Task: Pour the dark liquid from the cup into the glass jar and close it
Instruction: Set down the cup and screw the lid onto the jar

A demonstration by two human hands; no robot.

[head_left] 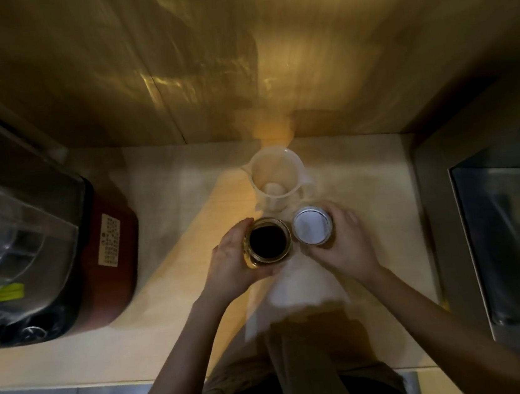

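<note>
An open glass jar (267, 241) stands on the counter with dark liquid inside it. My left hand (235, 262) is wrapped around the jar's left side. Just to the right of the jar, my right hand (343, 242) holds a round lid (312, 225) with its white inner face turned up. The lid sits beside the jar's mouth, not over it. Behind both stands a white plastic cup (277, 175) with a spout and handle; it looks empty of dark liquid.
A red and black appliance (108, 254) with a clear container (11, 234) fills the counter's left side. A steel sink (516, 237) lies at the right. A wooden wall (234, 52) backs the pale counter (175, 321).
</note>
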